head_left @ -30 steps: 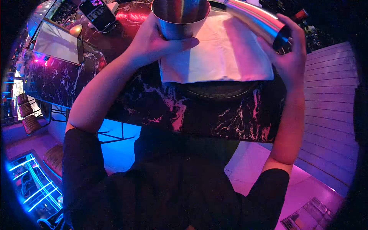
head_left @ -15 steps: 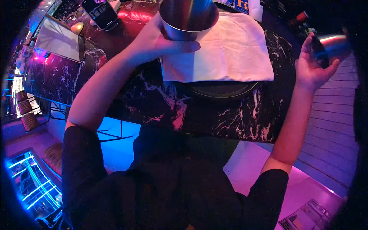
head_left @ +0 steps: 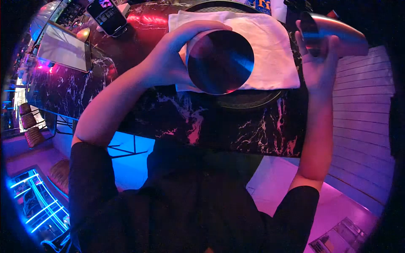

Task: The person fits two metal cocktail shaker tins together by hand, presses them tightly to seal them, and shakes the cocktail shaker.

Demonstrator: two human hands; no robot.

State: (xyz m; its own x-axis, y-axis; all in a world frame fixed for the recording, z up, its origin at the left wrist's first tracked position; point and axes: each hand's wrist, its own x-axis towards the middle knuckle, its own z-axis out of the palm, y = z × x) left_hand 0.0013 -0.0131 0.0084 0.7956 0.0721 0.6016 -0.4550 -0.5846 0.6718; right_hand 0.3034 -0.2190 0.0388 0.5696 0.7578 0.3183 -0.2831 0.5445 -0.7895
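- Compared with half a second ago, we see the first metal cup (head_left: 220,63) swung lower, its dark round end now facing us; we cannot tell whether that is mouth or base.
- The second metal cup (head_left: 348,36) comes back leftward and lies tilted, nearly on its side.
- Our left grip (head_left: 171,59) is clamped around the first cup's left side, above the pale cloth (head_left: 274,55) on the desk (head_left: 190,122).
- Our right grip (head_left: 318,69) has the second cup between fingers and thumb; we cannot tell how firmly.
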